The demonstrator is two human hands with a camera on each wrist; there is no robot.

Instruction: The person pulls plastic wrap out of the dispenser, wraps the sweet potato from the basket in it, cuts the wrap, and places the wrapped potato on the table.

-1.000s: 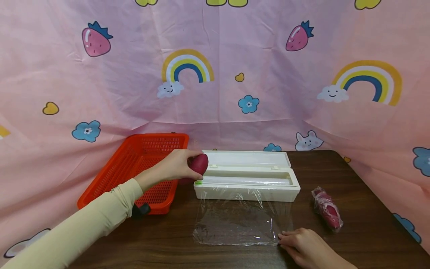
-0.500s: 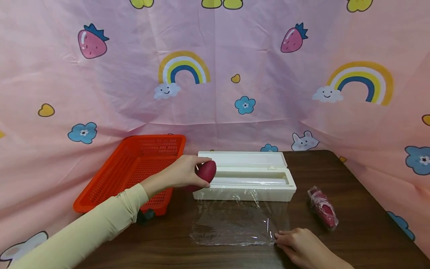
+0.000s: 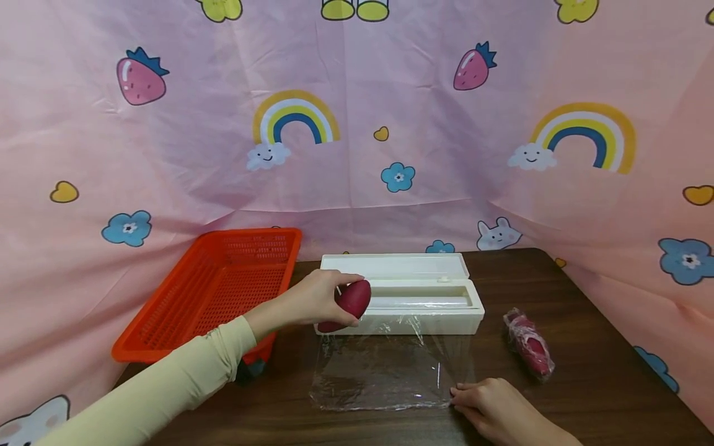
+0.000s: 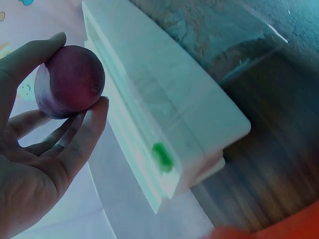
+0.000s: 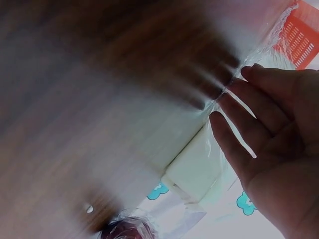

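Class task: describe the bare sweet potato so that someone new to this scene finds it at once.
On the dark table stands an open white box. Near its left end in the head view, the left hand holds the sweet potato in the air. Unlike the wrapped one lying right of the box, its red skin is bare.

- Cannot see past the left grip (image 3: 315, 300) and purple vegetable (image 3: 357, 298) to part of the white box (image 3: 418, 323) in the head view.
- Cannot follow the whole rim of the red basket (image 3: 253, 233) behind the pale sleeve (image 3: 167, 381), nor name the half-hidden dark object (image 3: 250, 371).
- Hard to trace the faint right side of the clear film (image 3: 379, 375).
- Hard to read the blurred worktop (image 4: 254, 169), left wrist view.
- Can see only part of the wrapped bundle (image 5: 130, 230) and right grip (image 5: 281, 137) in the right wrist view, cropped by its edges.
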